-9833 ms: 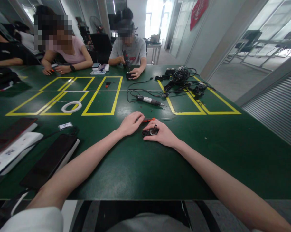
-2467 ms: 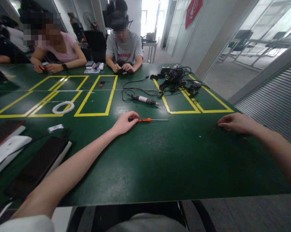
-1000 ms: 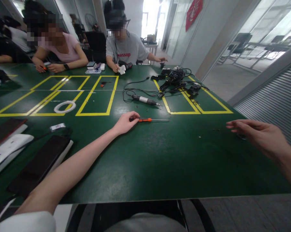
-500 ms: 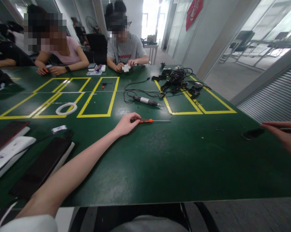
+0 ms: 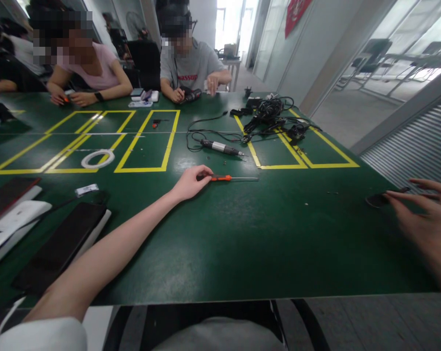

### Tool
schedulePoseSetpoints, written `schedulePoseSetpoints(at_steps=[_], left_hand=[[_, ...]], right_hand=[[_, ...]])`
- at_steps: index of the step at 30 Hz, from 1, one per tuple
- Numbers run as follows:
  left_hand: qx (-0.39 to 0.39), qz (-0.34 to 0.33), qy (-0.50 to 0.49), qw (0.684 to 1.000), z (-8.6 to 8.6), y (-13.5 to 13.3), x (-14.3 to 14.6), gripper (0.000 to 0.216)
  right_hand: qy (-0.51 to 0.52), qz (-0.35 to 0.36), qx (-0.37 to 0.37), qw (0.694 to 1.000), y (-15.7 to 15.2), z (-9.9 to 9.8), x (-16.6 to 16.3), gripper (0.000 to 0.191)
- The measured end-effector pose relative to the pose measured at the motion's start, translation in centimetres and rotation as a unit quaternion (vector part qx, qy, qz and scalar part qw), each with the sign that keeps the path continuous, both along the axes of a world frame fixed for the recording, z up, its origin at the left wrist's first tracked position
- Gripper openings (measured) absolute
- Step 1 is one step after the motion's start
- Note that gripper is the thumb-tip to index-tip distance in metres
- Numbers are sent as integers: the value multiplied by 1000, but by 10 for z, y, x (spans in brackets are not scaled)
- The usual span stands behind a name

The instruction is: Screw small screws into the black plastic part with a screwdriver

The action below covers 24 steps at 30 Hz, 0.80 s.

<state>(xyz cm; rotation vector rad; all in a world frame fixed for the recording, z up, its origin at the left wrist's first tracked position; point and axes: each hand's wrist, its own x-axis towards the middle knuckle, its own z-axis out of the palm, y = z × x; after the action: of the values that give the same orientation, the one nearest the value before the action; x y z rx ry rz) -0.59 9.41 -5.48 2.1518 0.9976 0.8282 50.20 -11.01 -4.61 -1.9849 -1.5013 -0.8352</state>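
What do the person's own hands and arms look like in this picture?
The left hand and right hand are bare, with no gloves or watch showing. The left arm is bare below a plain, whitish sleeve; any right sleeve is out of view.

loose whitish left sleeve [image 5: 41, 336], plain grey cloth [image 5: 216, 336] over the lap

Wearer's bare hands [image 5: 191, 183] numbered two; co-workers [image 5: 191, 61] across far side, at least three. Tabletop [image 5: 224, 253] carried one orange-handled screwdriver [image 5: 221, 178], one corded tool [image 5: 220, 147] farther off, one white ring [image 5: 85, 160] left, two dark slabs [image 5: 65, 243] near left.
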Motion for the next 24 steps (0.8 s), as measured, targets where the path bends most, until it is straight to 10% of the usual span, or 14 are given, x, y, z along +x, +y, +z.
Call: schedulePoseSetpoints(at_steps=[11,18,24], left_hand=[[-2,0,1,1000,-1,1,-1,14],[-4,1,7,1000,0,1,0,13],[4,1,5,1000,-2,1,-1,13]], right_hand=[[-37,32,-28,998,-7,-2,-5,40],[-233,174,118,950,3,-11,11,37],[-211,172,103,957,3,-14,14,28]])
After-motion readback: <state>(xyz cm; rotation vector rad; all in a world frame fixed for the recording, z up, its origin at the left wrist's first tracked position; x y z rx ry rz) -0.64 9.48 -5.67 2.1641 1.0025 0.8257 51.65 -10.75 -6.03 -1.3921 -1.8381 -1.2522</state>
